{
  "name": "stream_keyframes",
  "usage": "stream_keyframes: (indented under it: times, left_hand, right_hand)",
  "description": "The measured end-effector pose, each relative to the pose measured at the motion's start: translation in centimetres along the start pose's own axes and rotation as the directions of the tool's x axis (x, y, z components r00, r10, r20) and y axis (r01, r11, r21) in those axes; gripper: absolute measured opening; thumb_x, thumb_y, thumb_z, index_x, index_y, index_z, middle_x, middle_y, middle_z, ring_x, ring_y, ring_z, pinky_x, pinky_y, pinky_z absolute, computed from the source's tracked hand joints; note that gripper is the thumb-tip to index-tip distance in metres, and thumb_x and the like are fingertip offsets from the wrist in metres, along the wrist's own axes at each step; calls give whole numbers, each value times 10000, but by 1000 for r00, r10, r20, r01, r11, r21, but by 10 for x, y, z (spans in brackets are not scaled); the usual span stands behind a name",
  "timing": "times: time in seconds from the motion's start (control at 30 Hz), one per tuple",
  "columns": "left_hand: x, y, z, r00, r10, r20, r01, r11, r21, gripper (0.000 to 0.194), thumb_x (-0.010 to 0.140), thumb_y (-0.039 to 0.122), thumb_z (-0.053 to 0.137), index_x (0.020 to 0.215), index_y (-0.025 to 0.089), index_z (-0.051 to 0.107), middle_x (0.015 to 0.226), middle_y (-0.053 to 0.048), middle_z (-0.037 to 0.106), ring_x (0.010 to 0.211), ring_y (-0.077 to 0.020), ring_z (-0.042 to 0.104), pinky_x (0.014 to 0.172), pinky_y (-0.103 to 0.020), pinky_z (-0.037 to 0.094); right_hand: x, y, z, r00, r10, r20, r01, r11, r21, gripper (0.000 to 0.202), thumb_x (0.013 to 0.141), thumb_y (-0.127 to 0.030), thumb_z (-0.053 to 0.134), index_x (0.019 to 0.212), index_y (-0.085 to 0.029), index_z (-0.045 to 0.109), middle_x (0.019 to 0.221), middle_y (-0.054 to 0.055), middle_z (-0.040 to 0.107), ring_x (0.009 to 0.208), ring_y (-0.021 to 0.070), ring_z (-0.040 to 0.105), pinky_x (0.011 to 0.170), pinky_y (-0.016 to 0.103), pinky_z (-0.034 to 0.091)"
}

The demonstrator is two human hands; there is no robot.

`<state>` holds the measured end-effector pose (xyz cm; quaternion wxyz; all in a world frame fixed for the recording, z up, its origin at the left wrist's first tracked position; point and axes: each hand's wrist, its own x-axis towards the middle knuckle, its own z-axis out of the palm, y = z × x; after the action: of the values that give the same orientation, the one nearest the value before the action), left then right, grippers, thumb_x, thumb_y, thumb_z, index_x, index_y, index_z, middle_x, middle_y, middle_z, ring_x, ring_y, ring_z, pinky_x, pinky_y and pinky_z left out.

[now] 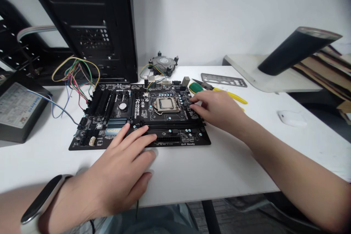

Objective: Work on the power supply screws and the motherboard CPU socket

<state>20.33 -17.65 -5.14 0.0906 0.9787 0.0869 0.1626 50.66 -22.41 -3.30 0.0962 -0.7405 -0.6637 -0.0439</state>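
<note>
A black Gigabyte motherboard [142, 117] lies flat on the white table. In its socket sits a silver-topped processor [166, 104], framed by a metal bracket. My left hand [124, 168] has its fingers spread, fingertips on the board's front edge by the long dark slots. At the board's right edge, my right hand [212, 108] brings thumb and forefinger close together; whatever is between them is too small to make out. Behind that hand lie a green screwdriver handle [195, 87] and yellow-handled pliers [233, 97], partly covered.
A cooling fan [163, 64] sits behind the board. Left are a black computer case [109, 25], a power supply [20, 108] and loose coloured wires [78, 67]. A metal port plate [223, 79] and white mouse [292, 117] lie right, near a raised stand [246, 69].
</note>
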Motion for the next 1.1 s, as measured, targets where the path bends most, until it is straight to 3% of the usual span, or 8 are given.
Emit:
stream_keyframes:
  times: [0.2,0.4,0.6,0.73,0.9,1.1]
  left_hand:
    - [2,1,-2,1000,14,6,-14,1000,8,195,896,159,442,1018,205,586,1303,-80,618,1369,-304,426,1187,-538,192]
    - [0,0,2,1000,4,-4,-4,1000,4,204,899,166,434,1029,212,584,1346,-57,584,1418,-261,358,1231,-459,74]
    - [-2,1,3,1000,3,-16,-3,1000,4,210,884,156,438,1022,207,588,1344,-66,588,1416,-260,362,1234,-465,83]
    - [-1,1,3,1000,1,-12,-1,1000,6,196,889,160,441,1011,207,588,1343,-68,591,1420,-267,361,1234,-479,97]
    - [0,1,2,1000,-4,11,4,1000,3,180,909,184,441,1012,205,587,1348,-73,586,1422,-275,360,1233,-493,101]
    - [1,0,2,1000,-7,9,8,1000,-19,155,907,192,459,993,200,588,1311,-90,604,1399,-300,399,1212,-547,166]
  right_hand:
    - [-1,0,-1,1000,16,-22,-16,999,35,186,829,-256,549,927,-199,697,695,-2,684,610,161,618,616,287,436]
    - [-3,2,-4,999,31,-35,-30,999,40,218,802,-209,540,918,-207,724,654,-10,682,612,171,645,644,295,496]
    - [-3,9,2,986,-90,-137,94,995,24,351,789,-138,424,871,-227,753,905,2,746,845,187,708,761,308,551]
    - [-3,10,4,990,-99,-105,101,995,15,362,791,-142,422,869,-231,764,915,1,748,879,196,708,788,328,561]
    - [-2,6,4,996,-85,-42,81,994,-75,378,798,-152,414,905,-226,769,973,17,744,857,220,696,708,357,546]
    - [1,0,0,997,-77,11,78,981,-175,320,768,-140,440,822,-215,747,916,14,738,751,203,663,554,316,436]
